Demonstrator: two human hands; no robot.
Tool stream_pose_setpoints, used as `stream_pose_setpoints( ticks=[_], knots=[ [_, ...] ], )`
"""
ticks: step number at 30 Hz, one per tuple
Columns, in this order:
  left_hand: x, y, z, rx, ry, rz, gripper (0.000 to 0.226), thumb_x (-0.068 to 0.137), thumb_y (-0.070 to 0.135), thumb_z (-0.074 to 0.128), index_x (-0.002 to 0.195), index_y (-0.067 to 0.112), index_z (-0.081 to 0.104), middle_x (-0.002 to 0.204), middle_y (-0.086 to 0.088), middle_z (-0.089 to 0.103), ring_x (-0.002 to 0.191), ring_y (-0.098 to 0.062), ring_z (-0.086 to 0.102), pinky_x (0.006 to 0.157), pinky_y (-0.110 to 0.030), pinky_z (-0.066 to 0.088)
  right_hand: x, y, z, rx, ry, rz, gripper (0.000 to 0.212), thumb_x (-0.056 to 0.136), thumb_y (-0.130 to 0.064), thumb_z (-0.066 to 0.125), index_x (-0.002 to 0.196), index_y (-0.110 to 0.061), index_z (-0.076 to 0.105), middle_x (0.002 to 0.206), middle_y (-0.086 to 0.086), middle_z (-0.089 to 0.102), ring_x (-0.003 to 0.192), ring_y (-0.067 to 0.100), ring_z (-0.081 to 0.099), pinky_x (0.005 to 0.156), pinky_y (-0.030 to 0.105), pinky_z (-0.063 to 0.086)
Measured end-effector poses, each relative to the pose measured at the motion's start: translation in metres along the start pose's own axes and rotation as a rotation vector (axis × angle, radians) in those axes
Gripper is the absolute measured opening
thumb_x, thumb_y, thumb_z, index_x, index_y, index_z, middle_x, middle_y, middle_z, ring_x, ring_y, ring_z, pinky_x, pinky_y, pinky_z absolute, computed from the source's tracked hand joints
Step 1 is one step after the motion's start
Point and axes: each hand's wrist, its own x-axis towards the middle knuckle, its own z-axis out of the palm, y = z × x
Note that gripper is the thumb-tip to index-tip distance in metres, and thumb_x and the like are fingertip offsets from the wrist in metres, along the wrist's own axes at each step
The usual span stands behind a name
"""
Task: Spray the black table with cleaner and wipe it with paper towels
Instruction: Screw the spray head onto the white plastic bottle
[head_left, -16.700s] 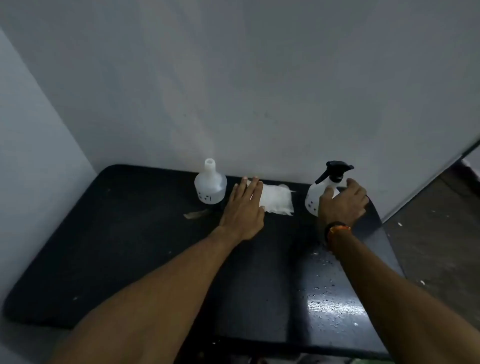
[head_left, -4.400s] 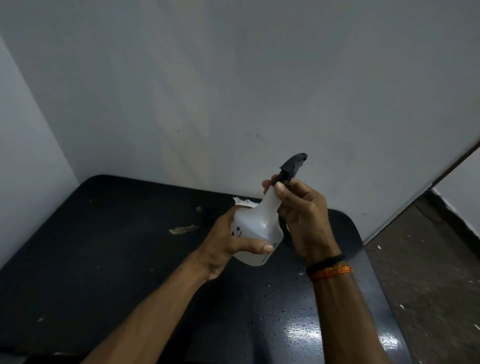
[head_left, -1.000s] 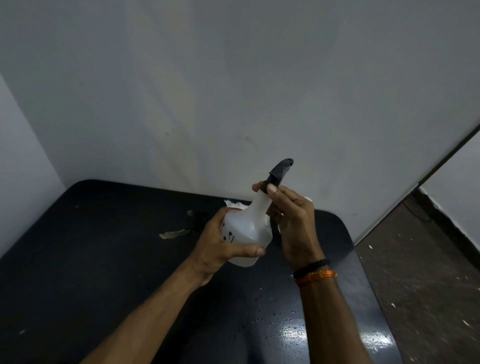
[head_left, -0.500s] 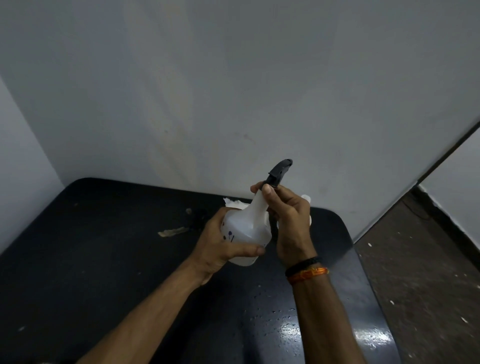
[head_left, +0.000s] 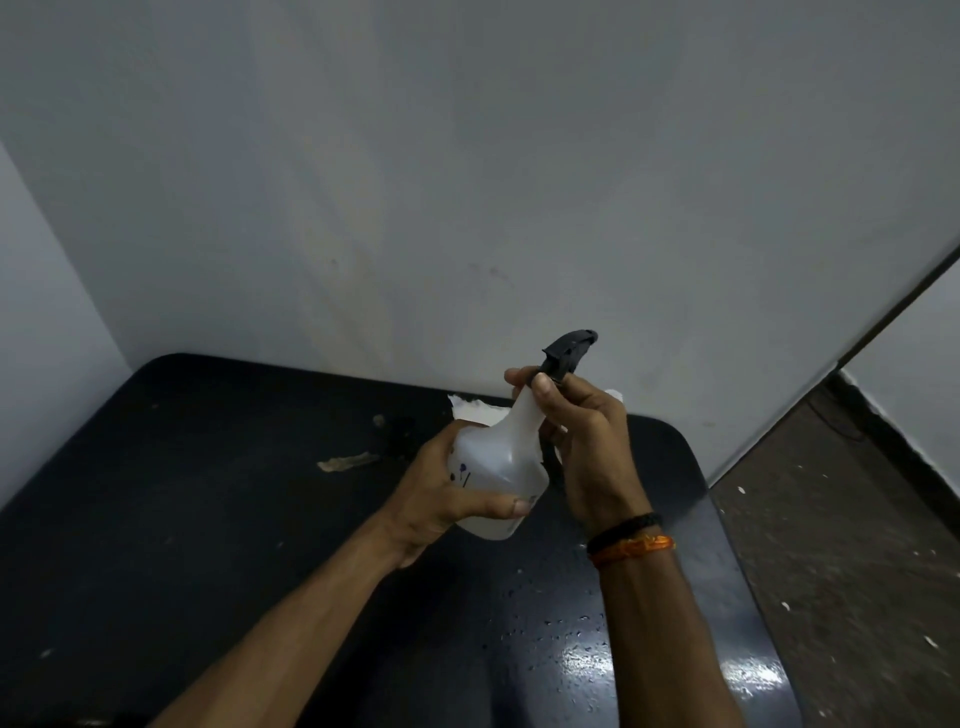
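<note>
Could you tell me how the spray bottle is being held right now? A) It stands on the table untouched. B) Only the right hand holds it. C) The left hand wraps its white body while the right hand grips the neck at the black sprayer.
C: the left hand curls round the white body of the spray bottle, and the right hand grips the neck below the black sprayer, above the table.

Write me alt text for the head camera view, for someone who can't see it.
Two hands hold a translucent spray bottle above a black table: the left hand grips its body, the right hand holds the neck under the black spray head. A white paper towel lies behind them by the wall, and droplets speckle the table's near right.
</note>
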Motion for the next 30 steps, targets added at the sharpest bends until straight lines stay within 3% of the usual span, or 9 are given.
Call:
stream_pose_setpoints(
  ticks=[6, 9, 12, 19, 21, 24, 27, 30],
  knots=[
    [0.003, -0.005, 0.003, 0.118, 0.15, 0.053, 0.088, 0.041, 0.049, 0.09, 0.118, 0.037, 0.05, 0.113, 0.01, 0.059, 0.099, -0.001, 0.061, 0.078, -0.023, 0.054, -0.002, 0.007, 0.016, 0.048, 0.175, 0.014, 0.02, 0.095, -0.017, 0.063, 0.1, -0.003, 0.076, 0.105, 0.004, 0.076, 0.098, 0.011, 0.065, 0.088, 0.03, 0.05],
    [0.004, -0.009, 0.002, 0.208, 0.209, 0.121, 0.086, 0.044, 0.049, 0.09, 0.117, 0.039, 0.047, 0.113, 0.014, 0.056, 0.099, 0.008, 0.057, 0.072, -0.014, 0.053, -0.002, 0.009, 0.022, 0.063, 0.237, 0.026, 0.018, 0.095, -0.017, 0.063, 0.098, -0.006, 0.077, 0.103, 0.0, 0.077, 0.104, 0.011, 0.065, 0.094, 0.031, 0.05],
    [0.005, -0.014, 0.002, 0.275, 0.273, 0.179, 0.09, 0.046, 0.047, 0.092, 0.122, 0.033, 0.045, 0.112, 0.017, 0.055, 0.102, 0.013, 0.054, 0.076, -0.003, 0.048, -0.002, 0.012, 0.026, 0.056, 0.292, 0.026, 0.015, 0.093, -0.019, 0.067, 0.096, -0.011, 0.079, 0.101, -0.004, 0.078, 0.107, 0.01, 0.065, 0.096, 0.028, 0.048],
    [0.008, -0.018, 0.006, 0.334, 0.377, 0.159, 0.098, 0.046, 0.044, 0.097, 0.124, 0.036, 0.038, 0.111, 0.028, 0.048, 0.102, 0.028, 0.045, 0.073, 0.003, 0.044, -0.001, 0.01, 0.023, -0.05, 0.215, 0.034, 0.02, 0.093, -0.036, 0.068, 0.103, -0.02, 0.074, 0.103, -0.002, 0.077, 0.105, 0.011, 0.069, 0.09, 0.03, 0.052],
    [0.008, -0.018, 0.005, 0.311, 0.353, 0.15, 0.101, 0.044, 0.042, 0.098, 0.125, 0.037, 0.037, 0.115, 0.029, 0.047, 0.104, 0.028, 0.045, 0.074, 0.002, 0.045, -0.001, 0.012, 0.021, -0.17, 0.223, 0.013, 0.027, 0.09, -0.041, 0.07, 0.106, -0.019, 0.073, 0.104, -0.003, 0.077, 0.104, 0.008, 0.069, 0.088, 0.027, 0.051],
    [0.007, -0.016, 0.001, 0.249, 0.271, 0.121, 0.099, 0.048, 0.033, 0.098, 0.127, 0.036, 0.039, 0.119, 0.024, 0.049, 0.105, 0.021, 0.048, 0.074, -0.007, 0.05, 0.0, 0.009, 0.015, -0.142, 0.186, 0.037, 0.019, 0.092, -0.034, 0.069, 0.1, -0.017, 0.074, 0.101, 0.002, 0.078, 0.103, 0.013, 0.07, 0.092, 0.03, 0.051],
    [0.007, -0.012, -0.005, 0.151, 0.135, 0.03, 0.09, 0.053, 0.026, 0.096, 0.126, 0.042, 0.045, 0.12, 0.018, 0.054, 0.108, 0.006, 0.055, 0.08, -0.017, 0.051, -0.002, 0.004, 0.008, -0.082, 0.124, 0.001, 0.011, 0.093, -0.024, 0.067, 0.098, -0.017, 0.073, 0.1, 0.007, 0.078, 0.1, 0.014, 0.072, 0.092, 0.03, 0.052],
    [0.007, -0.006, -0.012, 0.017, -0.04, -0.068, 0.083, 0.056, 0.022, 0.093, 0.127, 0.038, 0.054, 0.117, 0.013, 0.063, 0.112, -0.01, 0.061, 0.088, -0.029, 0.055, -0.002, 0.001, 0.004, -0.035, 0.042, -0.051, 0.02, 0.094, -0.016, 0.064, 0.11, -0.006, 0.07, 0.101, 0.011, 0.078, 0.101, 0.016, 0.073, 0.089, 0.027, 0.056]
  ],
)
